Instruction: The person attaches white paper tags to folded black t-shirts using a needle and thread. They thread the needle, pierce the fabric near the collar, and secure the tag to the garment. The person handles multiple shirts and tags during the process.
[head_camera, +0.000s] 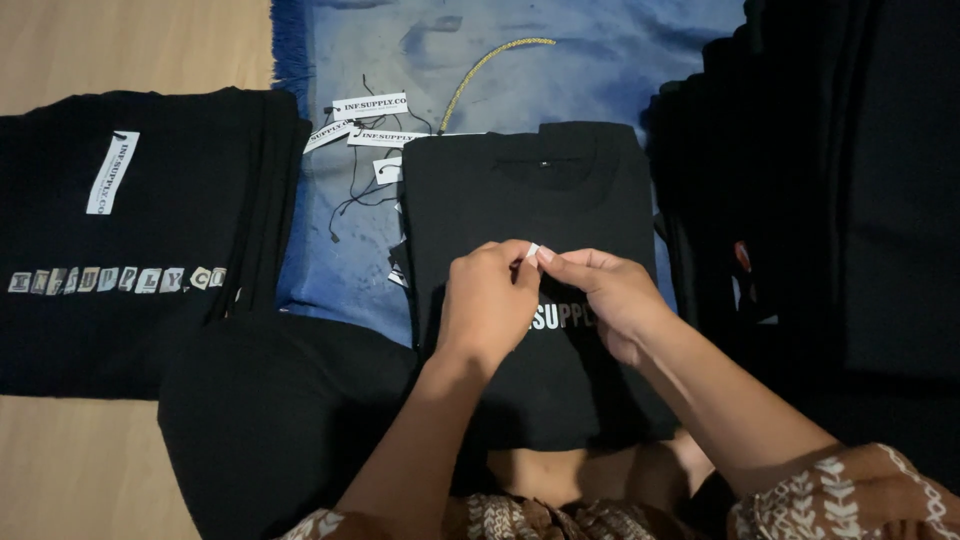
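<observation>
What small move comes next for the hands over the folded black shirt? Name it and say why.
Probably lower the small white piece onto the folded black shirt. Both the left hand and the right hand pinch it just above the shirt, and loose white paper tags lie on the blue cloth behind.

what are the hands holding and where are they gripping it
Both hands, left hand and right hand, pinch a small white piece between their fingertips, above the folded black shirt. What the piece is cannot be told.

left hand (487, 300): curled, fingers pinched | right hand (610, 295): fingers meet left's, seemingly touching | forearms converge
</observation>
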